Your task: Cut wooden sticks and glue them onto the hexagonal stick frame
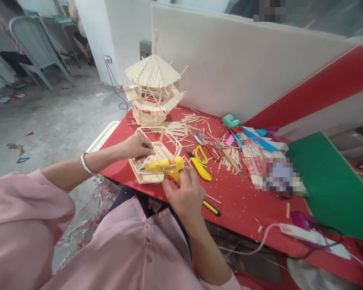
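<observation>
A yellow glue gun [165,165] is gripped in my right hand [187,191], its nozzle pointing left over a small frame of wooden sticks [151,177]. The frame has a flat stick base with thin uprights and a top rail. My left hand [139,146] reaches into it, fingers pinched together just beyond the glue gun; whatever they hold is too small to make out. Behind the frame stands a pagoda model [153,86] built of the same pale sticks, with tiered roofs and a spire.
On the red table [230,201] lie loose sticks [193,119], yellow-handled pliers [201,169], scissors [201,141], a yellow cutter [211,207] and bagged sticks [254,165]. A white power strip [314,239] with cables lies at the right, near a green board [332,185]. A white partition [230,68] rises behind.
</observation>
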A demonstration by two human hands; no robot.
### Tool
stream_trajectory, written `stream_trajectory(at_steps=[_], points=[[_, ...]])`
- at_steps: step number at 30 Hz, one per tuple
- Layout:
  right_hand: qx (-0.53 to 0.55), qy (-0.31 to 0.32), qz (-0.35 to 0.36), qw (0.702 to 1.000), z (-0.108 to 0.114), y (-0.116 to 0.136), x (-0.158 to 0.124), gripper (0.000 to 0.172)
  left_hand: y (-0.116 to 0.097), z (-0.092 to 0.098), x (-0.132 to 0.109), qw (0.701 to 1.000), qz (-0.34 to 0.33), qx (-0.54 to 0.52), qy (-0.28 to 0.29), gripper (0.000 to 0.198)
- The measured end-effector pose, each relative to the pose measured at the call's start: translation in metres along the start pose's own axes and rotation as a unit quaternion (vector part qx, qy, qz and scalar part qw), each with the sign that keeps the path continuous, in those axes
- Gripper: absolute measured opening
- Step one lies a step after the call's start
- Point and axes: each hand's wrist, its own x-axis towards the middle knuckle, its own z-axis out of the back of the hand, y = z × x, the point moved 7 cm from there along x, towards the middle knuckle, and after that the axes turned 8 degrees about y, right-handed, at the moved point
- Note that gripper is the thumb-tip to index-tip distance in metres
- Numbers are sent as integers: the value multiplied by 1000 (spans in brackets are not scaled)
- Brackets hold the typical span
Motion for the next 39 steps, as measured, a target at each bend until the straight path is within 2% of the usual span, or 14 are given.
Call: stream_trajectory(at_steps=[20, 31, 39], points=[[-2, -1, 6, 1000, 0, 2, -1, 24, 1, 0, 1, 1000, -11, 8, 1, 11], [7, 3, 2, 1000, -1, 0, -2, 23, 4, 1, 0, 1000, 7, -10, 9, 18], [12, -4, 1, 1000, 2, 2, -2, 23, -7, 6, -12, 999, 46, 2, -10, 26]])
